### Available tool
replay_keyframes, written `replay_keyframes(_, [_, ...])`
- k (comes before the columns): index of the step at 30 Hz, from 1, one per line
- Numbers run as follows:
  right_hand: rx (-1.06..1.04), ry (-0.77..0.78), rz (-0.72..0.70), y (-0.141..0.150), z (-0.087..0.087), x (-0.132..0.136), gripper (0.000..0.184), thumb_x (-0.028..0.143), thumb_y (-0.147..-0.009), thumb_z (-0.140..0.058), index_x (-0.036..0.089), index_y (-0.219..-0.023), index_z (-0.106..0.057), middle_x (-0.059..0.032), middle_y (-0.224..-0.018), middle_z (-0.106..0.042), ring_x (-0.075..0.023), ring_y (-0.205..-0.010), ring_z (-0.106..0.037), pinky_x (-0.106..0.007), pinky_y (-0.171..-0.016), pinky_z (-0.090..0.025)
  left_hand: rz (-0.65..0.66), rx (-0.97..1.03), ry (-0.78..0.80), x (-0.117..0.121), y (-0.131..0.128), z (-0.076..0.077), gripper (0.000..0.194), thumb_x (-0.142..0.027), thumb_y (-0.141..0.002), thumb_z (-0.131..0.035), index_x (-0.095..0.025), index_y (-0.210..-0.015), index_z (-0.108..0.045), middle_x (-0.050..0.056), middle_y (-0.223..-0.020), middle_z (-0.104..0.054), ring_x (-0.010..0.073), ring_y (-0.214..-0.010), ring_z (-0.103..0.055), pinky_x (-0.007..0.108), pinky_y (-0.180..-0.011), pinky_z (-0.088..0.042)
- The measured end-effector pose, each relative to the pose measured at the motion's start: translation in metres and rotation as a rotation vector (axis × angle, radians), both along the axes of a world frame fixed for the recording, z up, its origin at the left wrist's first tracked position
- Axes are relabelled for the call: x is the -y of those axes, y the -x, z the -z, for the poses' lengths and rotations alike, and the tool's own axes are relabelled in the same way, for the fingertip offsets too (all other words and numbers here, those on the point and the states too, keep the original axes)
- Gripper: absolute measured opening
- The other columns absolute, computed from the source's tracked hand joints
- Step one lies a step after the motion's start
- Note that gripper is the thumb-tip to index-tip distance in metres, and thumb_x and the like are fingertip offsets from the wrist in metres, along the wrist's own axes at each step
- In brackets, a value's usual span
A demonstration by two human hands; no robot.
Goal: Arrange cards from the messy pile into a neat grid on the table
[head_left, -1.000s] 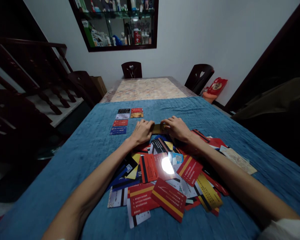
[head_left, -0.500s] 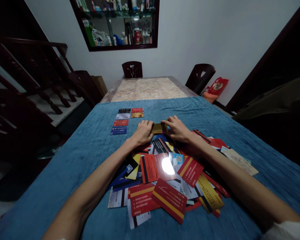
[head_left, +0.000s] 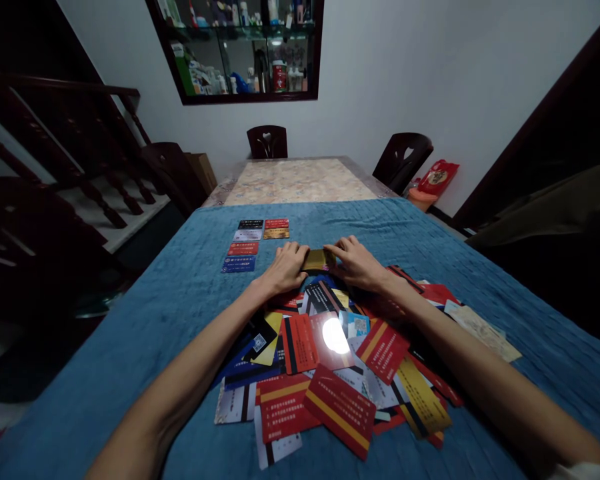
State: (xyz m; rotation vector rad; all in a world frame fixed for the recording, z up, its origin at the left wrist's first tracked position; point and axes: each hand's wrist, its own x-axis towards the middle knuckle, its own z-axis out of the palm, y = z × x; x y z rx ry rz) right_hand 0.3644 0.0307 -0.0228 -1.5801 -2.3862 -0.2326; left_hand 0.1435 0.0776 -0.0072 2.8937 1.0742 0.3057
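One gold card (head_left: 317,259) runs lengthwise left to right between fingers (head_left: 301,253).

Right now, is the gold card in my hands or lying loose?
In hand: the gold card sits between your left hand and right hand, one at each end.
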Motion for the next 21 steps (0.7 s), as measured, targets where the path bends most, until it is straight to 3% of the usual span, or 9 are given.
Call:
replay_keyframes(10, [0.042, 0.003, 0.007, -0.002, -0.015, -0.004, 0.052, 0.033, -0.087, -0.066, 0.021, -0.137, -0.056, -0.0161, -0.123, -0.056, -0.0301, -0.107, -0.046, -0.036, -0.077, -0.042, 0.024, -0.020, -0.001, -0.012, 0.000, -0.014, 0.043, -0.025, -0.084, -0.064, -0.014, -0.123, -0.051, 0.016, -0.124, -0.056, 0.0320, -0.119, -0.048, 0.046, -0.100, -0.041])
replay_keyframes(15, [0.029, 0.029, 0.011, -0.009, -0.025, -0.026, 0.054, 0.034, -0.085, -0.069, 0.019, -0.135, -0.057, -0.0159, -0.126, -0.057, -0.0307, -0.108, -0.047, -0.038, -0.081, -0.043, 0.055, 0.016, -0.031, -0.036, -0.002, -0.021, 0.043, -0.025, -0.082, -0.067, -0.016, -0.122, -0.055, 0.015, -0.124, -0.055, 0.0322, -0.120, -0.048, 0.047, -0.101, -0.042])
replay_keyframes(21, [-0.023, 0.020, 0.017, -0.010, -0.025, -0.057, 0.050, 0.032, -0.084, -0.068, 0.017, -0.131, -0.058, -0.0162, -0.126, -0.058, -0.0309, -0.107, -0.049, -0.040, -0.084, -0.044, 0.027, 0.011, -0.044, -0.070, -0.006, -0.021, 0.043, -0.027, -0.083, -0.066, -0.017, -0.124, -0.057, 0.015, -0.129, -0.054, 0.0330, -0.122, -0.046, 0.049, -0.098, -0.045])
